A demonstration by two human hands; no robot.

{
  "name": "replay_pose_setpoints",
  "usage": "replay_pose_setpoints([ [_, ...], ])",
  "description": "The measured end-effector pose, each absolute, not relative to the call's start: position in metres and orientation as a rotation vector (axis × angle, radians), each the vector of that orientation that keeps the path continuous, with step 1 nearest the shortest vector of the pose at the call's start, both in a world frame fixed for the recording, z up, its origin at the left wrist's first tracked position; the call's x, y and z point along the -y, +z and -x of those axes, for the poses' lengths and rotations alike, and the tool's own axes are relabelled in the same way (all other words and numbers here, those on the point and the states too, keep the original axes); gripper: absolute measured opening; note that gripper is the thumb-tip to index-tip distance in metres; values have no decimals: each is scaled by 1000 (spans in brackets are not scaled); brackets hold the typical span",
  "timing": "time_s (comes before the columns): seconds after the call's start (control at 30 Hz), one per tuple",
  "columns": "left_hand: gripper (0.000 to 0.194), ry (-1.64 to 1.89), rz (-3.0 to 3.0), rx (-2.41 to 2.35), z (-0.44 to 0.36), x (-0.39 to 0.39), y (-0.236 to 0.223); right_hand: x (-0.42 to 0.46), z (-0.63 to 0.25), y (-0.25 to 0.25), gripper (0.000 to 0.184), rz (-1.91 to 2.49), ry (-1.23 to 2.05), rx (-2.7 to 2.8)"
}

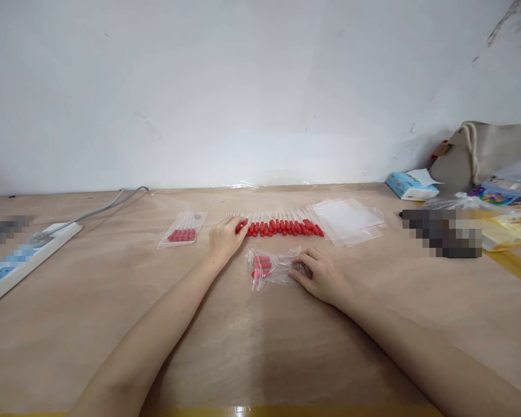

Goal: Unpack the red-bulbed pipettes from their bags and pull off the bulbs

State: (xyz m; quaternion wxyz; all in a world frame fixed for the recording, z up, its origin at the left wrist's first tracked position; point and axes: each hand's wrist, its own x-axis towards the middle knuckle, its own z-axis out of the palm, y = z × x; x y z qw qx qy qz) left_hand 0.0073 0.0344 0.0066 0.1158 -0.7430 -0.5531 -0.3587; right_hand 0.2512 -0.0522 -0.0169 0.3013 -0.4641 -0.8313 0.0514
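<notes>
A row of several clear droppers with red bulbs (286, 227) lies across the middle of the wooden table (243, 347). My left hand (226, 236) rests at the row's left end, fingertips pinched on the leftmost dropper. My right hand (320, 275) presses its closed fingers on the open end of a small clear plastic bag (271, 267) that holds a few red-bulbed droppers. A filled, flat bag of droppers (183, 229) lies to the left of my left hand.
A stack of empty clear bags (349, 221) lies right of the row. A white power strip (21, 258) with a grey cable sits at the left. At the right are a blue tissue pack (410, 185), a beige drawstring bag (486, 150) and assorted packets. A white wall stands behind.
</notes>
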Motion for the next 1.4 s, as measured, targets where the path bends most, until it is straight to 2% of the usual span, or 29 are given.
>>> replay_pose_setpoints([
  [0.27, 17, -1171, 2214, 1596, -24, -40, 9, 53, -251, -16, 15, 1244, 138, 2214],
  [0.53, 20, -1038, 2481, 1483, -41, -51, 17, 53, -251, -14, 16, 1240, 129, 2230],
  [0.77, 17, -1539, 2297, 1558, -9, -12, 20, 53, -250, -14, 15, 1230, 139, 2228],
  [0.93, 10, -1430, 2782, 1536, 4, 45, 2, 53, -250, -15, 14, 1235, 138, 2219],
  [1.03, 13, -1357, 2949, 1527, 1, 58, 1, 52, -250, -16, 14, 1233, 135, 2219],
  [1.17, 24, -1074, 3063, 1292, -1, 54, 12, 52, -251, -16, 14, 1231, 136, 2217],
  [1.27, 21, -896, 3040, 1219, 2, 49, 15, 52, -251, -17, 14, 1223, 134, 2216],
  [1.4, 20, -847, 2939, 1252, 1, 49, 10, 51, -251, -18, 14, 1142, 157, 2220],
])
